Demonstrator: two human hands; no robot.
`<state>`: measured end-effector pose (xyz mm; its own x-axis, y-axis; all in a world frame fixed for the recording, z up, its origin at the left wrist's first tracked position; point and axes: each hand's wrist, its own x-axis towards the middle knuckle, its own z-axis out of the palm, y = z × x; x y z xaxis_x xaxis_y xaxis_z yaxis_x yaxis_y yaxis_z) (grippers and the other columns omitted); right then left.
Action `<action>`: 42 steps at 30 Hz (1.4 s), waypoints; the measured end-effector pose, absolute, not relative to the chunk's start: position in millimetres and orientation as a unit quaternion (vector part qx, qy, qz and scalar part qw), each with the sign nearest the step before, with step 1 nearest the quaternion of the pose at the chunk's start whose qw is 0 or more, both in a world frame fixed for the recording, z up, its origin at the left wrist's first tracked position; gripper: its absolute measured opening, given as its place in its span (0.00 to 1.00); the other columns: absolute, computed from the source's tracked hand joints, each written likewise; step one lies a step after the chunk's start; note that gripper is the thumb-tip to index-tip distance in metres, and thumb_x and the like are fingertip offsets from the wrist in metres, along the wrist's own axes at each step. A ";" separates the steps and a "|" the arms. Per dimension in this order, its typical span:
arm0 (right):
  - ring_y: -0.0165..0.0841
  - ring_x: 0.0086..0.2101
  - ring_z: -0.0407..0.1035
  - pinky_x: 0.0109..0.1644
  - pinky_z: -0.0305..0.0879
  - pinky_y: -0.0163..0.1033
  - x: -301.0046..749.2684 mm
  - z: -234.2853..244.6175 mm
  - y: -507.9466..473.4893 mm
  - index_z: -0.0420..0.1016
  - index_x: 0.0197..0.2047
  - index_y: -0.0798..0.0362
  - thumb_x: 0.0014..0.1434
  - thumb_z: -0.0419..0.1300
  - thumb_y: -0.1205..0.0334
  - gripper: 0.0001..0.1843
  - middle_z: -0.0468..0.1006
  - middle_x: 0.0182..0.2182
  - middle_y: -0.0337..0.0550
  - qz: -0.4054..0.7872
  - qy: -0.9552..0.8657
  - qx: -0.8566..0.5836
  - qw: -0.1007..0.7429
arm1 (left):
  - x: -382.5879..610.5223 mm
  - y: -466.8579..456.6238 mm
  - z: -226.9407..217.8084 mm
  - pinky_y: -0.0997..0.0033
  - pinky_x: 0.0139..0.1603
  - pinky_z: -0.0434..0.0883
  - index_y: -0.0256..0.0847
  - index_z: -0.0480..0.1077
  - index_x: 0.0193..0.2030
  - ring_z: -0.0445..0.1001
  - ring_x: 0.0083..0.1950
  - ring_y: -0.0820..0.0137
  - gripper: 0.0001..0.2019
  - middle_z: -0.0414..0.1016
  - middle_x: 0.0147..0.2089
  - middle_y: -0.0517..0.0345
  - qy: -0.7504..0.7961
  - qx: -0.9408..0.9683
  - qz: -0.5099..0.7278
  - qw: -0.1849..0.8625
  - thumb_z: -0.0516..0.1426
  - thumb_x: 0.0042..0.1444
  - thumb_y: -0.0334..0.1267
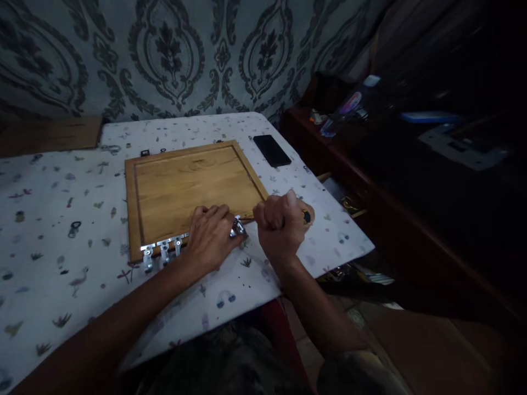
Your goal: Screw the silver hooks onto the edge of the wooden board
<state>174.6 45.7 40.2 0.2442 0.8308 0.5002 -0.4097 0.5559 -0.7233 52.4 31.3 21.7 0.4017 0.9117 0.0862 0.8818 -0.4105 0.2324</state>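
A wooden panel [193, 186] with a raised frame lies flat on the cloth-covered table [49, 219]. Along its near edge run several metal hooks [162, 249]. My left hand [212, 236] rests on that near edge, fingers curled over a metal fitting [237, 226]. My right hand [282, 222] is closed in a fist round a tool with a yellow and black handle [307, 215], its shaft pointing left toward the fitting.
A black phone [272, 150] lies on the table beyond the panel's far right corner. A dark wooden sideboard [370, 175] with a plastic bottle [346, 107] and other items stands to the right. Patterned wallpaper is behind the table.
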 end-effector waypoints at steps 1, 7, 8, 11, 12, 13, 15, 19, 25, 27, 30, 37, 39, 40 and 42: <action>0.19 0.13 0.38 0.16 0.41 0.31 173.9 41.1 45.6 0.48 0.14 0.52 0.62 0.63 0.53 0.34 0.44 0.12 0.28 0.416 -0.459 -0.222 0.753 | 52.2 31.5 21.6 0.58 0.51 0.61 0.38 0.74 0.42 0.74 0.49 0.60 0.14 0.77 0.44 0.53 0.537 0.834 0.099 0.075 0.62 0.60 0.49; 0.19 0.13 0.40 0.15 0.42 0.31 170.8 39.6 47.7 0.48 0.14 0.52 0.60 0.65 0.51 0.34 0.45 0.12 0.27 0.432 -0.456 -0.228 0.744 | 50.5 31.6 18.8 0.57 0.52 0.60 0.37 0.74 0.42 0.74 0.50 0.59 0.14 0.77 0.46 0.53 0.530 0.839 0.101 0.070 0.62 0.61 0.48; 0.19 0.13 0.40 0.15 0.42 0.31 170.3 38.6 48.2 0.48 0.14 0.52 0.60 0.65 0.51 0.35 0.45 0.12 0.27 0.433 -0.456 -0.232 0.742 | 50.4 31.6 18.7 0.57 0.52 0.59 0.37 0.73 0.42 0.74 0.50 0.59 0.14 0.77 0.46 0.53 0.529 0.840 0.101 0.071 0.62 0.61 0.48; 0.19 0.13 0.40 0.16 0.41 0.31 169.4 36.1 50.0 0.49 0.14 0.52 0.60 0.65 0.51 0.35 0.46 0.12 0.27 0.435 -0.458 -0.229 0.740 | 50.5 31.6 18.9 0.56 0.52 0.60 0.37 0.73 0.41 0.74 0.50 0.59 0.14 0.77 0.45 0.53 0.529 0.840 0.095 0.076 0.62 0.61 0.48; 0.18 0.13 0.41 0.16 0.41 0.31 169.2 35.5 50.7 0.49 0.14 0.53 0.60 0.65 0.51 0.34 0.46 0.12 0.27 0.435 -0.459 -0.226 0.741 | 50.7 31.7 19.1 0.57 0.52 0.60 0.37 0.73 0.41 0.74 0.50 0.59 0.14 0.77 0.45 0.53 0.529 0.840 0.095 0.076 0.62 0.61 0.48; 0.18 0.13 0.41 0.16 0.41 0.31 169.2 35.1 51.5 0.49 0.14 0.53 0.60 0.65 0.51 0.34 0.46 0.12 0.28 0.434 -0.460 -0.225 0.741 | 50.8 31.8 19.4 0.57 0.51 0.60 0.37 0.73 0.41 0.74 0.49 0.59 0.14 0.77 0.45 0.53 0.530 0.839 0.096 0.076 0.62 0.61 0.48; 0.18 0.13 0.41 0.16 0.42 0.31 169.6 34.6 52.7 0.49 0.14 0.52 0.60 0.65 0.51 0.35 0.47 0.12 0.28 0.431 -0.462 -0.232 0.740 | 51.0 32.1 19.8 0.57 0.51 0.60 0.37 0.73 0.41 0.74 0.49 0.60 0.14 0.77 0.45 0.53 0.532 0.838 0.100 0.075 0.62 0.60 0.48; 0.19 0.13 0.41 0.17 0.42 0.32 170.7 34.1 54.5 0.48 0.14 0.52 0.60 0.65 0.48 0.35 0.46 0.12 0.27 0.436 -0.470 -0.256 0.724 | 50.8 32.6 20.3 0.57 0.52 0.61 0.38 0.74 0.40 0.74 0.48 0.60 0.14 0.77 0.44 0.53 0.532 0.837 0.102 0.078 0.62 0.60 0.48; 0.21 0.15 0.42 0.18 0.41 0.34 170.7 37.1 61.0 0.49 0.16 0.50 0.59 0.64 0.41 0.35 0.46 0.14 0.28 0.449 -0.491 -0.285 0.690 | 52.2 32.5 22.2 0.57 0.51 0.62 0.37 0.75 0.41 0.74 0.49 0.59 0.15 0.77 0.45 0.51 0.535 0.835 0.101 0.082 0.62 0.60 0.50; 0.22 0.15 0.43 0.18 0.41 0.34 170.5 40.0 64.2 0.50 0.16 0.50 0.59 0.62 0.39 0.35 0.47 0.14 0.28 0.464 -0.498 -0.270 0.681 | 52.8 32.6 22.9 0.56 0.52 0.62 0.36 0.75 0.41 0.74 0.50 0.58 0.15 0.77 0.45 0.50 0.538 0.833 0.098 0.085 0.62 0.60 0.49; 0.23 0.15 0.44 0.18 0.41 0.35 170.8 44.1 68.0 0.55 0.16 0.50 0.61 0.55 0.33 0.34 0.49 0.14 0.30 0.493 -0.500 -0.253 0.666 | 52.6 32.8 22.7 0.56 0.51 0.62 0.37 0.75 0.41 0.75 0.49 0.58 0.15 0.77 0.45 0.50 0.538 0.832 0.099 0.091 0.62 0.60 0.49; 0.26 0.19 0.54 0.23 0.54 0.36 174.5 42.1 73.5 0.65 0.24 0.49 0.62 0.57 0.36 0.27 0.59 0.19 0.32 0.502 -0.496 -0.247 0.665 | 51.0 33.7 18.7 0.57 0.51 0.61 0.37 0.75 0.40 0.75 0.48 0.59 0.16 0.78 0.44 0.52 0.533 0.835 0.113 0.075 0.62 0.60 0.50; 0.28 0.23 0.60 0.28 0.60 0.37 177.2 40.1 75.2 0.67 0.26 0.49 0.62 0.58 0.38 0.25 0.63 0.21 0.34 0.480 -0.514 -0.245 0.668 | 51.1 34.1 18.3 0.58 0.51 0.61 0.38 0.75 0.40 0.75 0.48 0.59 0.16 0.78 0.44 0.52 0.531 0.836 0.116 0.070 0.62 0.60 0.50; 0.29 0.26 0.63 0.33 0.64 0.38 178.9 39.3 76.2 0.69 0.26 0.50 0.63 0.58 0.39 0.24 0.66 0.23 0.35 0.463 -0.528 -0.248 0.667 | 51.2 34.2 18.5 0.57 0.51 0.62 0.38 0.75 0.41 0.75 0.49 0.59 0.16 0.78 0.45 0.52 0.532 0.836 0.114 0.069 0.62 0.60 0.50; 0.31 0.33 0.69 0.44 0.68 0.40 182.7 38.3 78.1 0.73 0.27 0.50 0.64 0.58 0.41 0.23 0.72 0.27 0.38 0.427 -0.567 -0.260 0.655 | 51.6 34.0 19.8 0.57 0.51 0.62 0.38 0.75 0.42 0.74 0.51 0.57 0.16 0.78 0.47 0.51 0.537 0.834 0.104 0.075 0.62 0.60 0.51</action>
